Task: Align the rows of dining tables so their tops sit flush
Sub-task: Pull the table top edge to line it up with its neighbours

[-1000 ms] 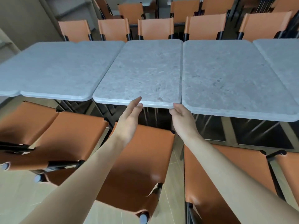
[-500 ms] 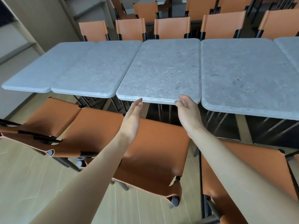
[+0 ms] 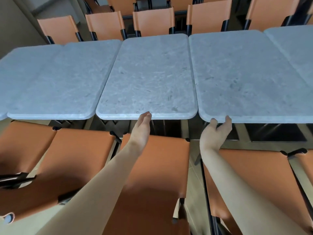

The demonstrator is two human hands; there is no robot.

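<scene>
Several grey stone-look dining tables stand side by side in a row. My left hand (image 3: 143,128) has straight fingers touching the front edge of the middle table (image 3: 147,78), a little right of its centre. My right hand (image 3: 217,131) reaches up to the front edge of the right table (image 3: 245,78) near its left corner, with thumb and fingertips on the rim and the other fingers curled below it. The right table's front edge sits slightly nearer to me than the middle one's. The left table (image 3: 55,78) lines up closely with the middle table.
Orange chairs (image 3: 152,167) with black frames stand pushed in below my arms on the near side. More orange chairs (image 3: 152,22) line the far side. A further table top (image 3: 294,48) continues at the right. A wall runs along the far left.
My right hand has left the middle table's right front corner and now holds the right table's front edge. My left hand stays on the middle table's edge. The view shifted.
</scene>
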